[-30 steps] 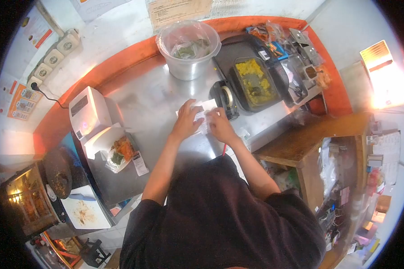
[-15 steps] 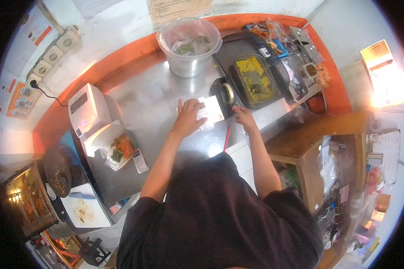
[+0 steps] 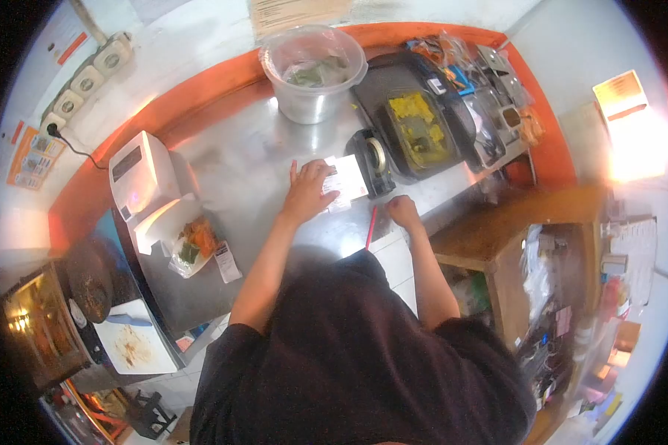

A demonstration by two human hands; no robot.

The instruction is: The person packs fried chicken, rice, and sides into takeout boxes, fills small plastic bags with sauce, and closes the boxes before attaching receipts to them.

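Note:
My left hand [image 3: 306,191] lies over the left edge of some white paper slips [image 3: 349,180] on the steel counter, its fingers spread and pressing down. Right of the slips stands a black tape dispenser [image 3: 361,162] with a pale roll of tape [image 3: 378,156] in it. My right hand [image 3: 403,213] is just in front of the dispenser at the counter's front edge, fingers closed together; what they pinch, if anything, is too small to make out. A thin red stick-like thing [image 3: 371,228] points toward me between my hands.
Behind are a clear bucket [image 3: 312,100] with leaves in a bag and a tray of yellow food [image 3: 432,156]. Leftward are a white box-shaped device [image 3: 142,174], bagged vegetables [image 3: 193,248] and a knife [image 3: 128,320] on a cutting board [image 3: 141,352]. A wooden shelf [image 3: 460,248] stands right.
My right hand has drawn back from the tape dispenser's front end toward me, its fingers curling more closed. My left hand stays on the paper slips. The view has shifted slightly.

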